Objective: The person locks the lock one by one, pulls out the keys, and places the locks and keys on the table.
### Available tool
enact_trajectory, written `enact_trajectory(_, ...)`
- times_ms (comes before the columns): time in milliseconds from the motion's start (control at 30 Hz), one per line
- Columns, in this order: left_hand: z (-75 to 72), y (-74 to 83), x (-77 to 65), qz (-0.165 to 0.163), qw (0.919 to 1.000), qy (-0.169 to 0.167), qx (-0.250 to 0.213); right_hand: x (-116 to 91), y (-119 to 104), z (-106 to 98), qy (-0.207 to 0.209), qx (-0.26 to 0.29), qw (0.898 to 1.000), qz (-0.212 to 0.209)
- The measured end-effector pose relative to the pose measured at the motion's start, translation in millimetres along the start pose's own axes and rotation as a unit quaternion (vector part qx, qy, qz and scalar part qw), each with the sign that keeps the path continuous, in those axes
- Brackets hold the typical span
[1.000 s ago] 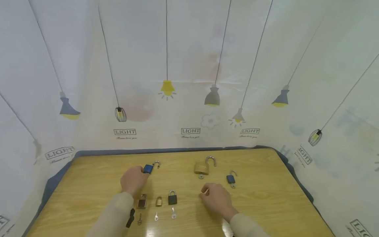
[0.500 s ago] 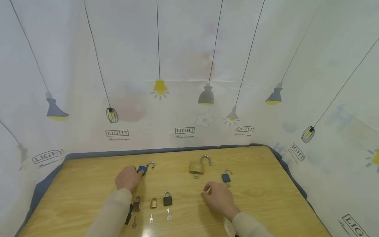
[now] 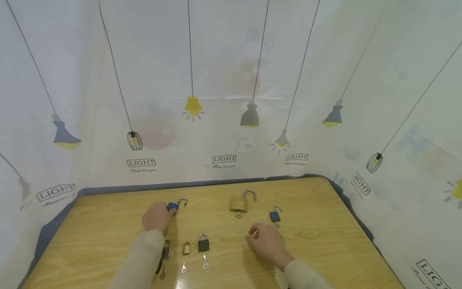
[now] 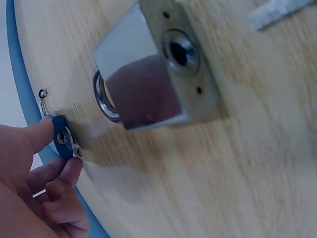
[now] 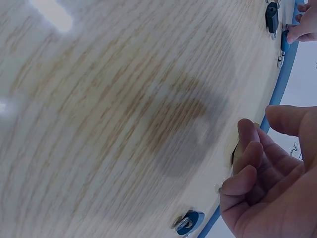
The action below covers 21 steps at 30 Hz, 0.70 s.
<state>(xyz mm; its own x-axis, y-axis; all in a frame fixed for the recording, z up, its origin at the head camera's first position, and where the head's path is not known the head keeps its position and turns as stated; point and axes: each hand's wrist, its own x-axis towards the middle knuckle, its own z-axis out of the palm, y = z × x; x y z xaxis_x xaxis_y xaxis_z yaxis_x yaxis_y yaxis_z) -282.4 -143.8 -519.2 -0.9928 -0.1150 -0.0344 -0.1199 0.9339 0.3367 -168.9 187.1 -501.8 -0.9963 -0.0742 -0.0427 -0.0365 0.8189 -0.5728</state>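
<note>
In the head view my left hand (image 3: 157, 218) pinches a blue padlock (image 3: 172, 206) at the back left of the table. Its shackle is unlatched and swung out to the right. The left wrist view shows thumb and fingertips on either side of this padlock's body (image 4: 62, 137), with a key at its keyhole. My right hand (image 3: 268, 243) hovers over the table, fingers loosely curled and nothing between them. Beyond it are a large brass padlock (image 3: 238, 205) and a second blue padlock (image 3: 275, 216), both with shackles unlatched and keys inserted.
Nearer the front lie a brown padlock (image 3: 167, 249), partly hidden by the left sleeve, a small brass padlock (image 3: 186, 249) and a black padlock (image 3: 203, 243), shackles closed. Loose keys lie in front of them, one before the black padlock (image 3: 205, 263). A lamp-printed sheet (image 3: 216, 136) surrounds the table.
The head view has turned a little to the right, so the whole scene sits further left. My left hand stays on the blue padlock, and my right hand keeps its loose curl.
</note>
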Motion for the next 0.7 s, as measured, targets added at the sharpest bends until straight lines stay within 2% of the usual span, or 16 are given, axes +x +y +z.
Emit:
enact_trajectory(200,-4.3,3.7,-3.2,-0.014,0.9995,-0.003,-0.026,1.5,-0.7,0.5,0.0,-0.001,1.0,-0.008)
enact_trajectory(433,-6.6,5.1,-6.0,-0.03,0.9955,-0.034,-0.083,1.8,1.8,4.8,-0.001,-0.009,1.0,0.001)
enact_trajectory(700,-2.9,5.3,-6.0,-0.036,0.995,-0.03,-0.088,1.0,0.6,7.4,0.002,0.002,1.0,-0.003)
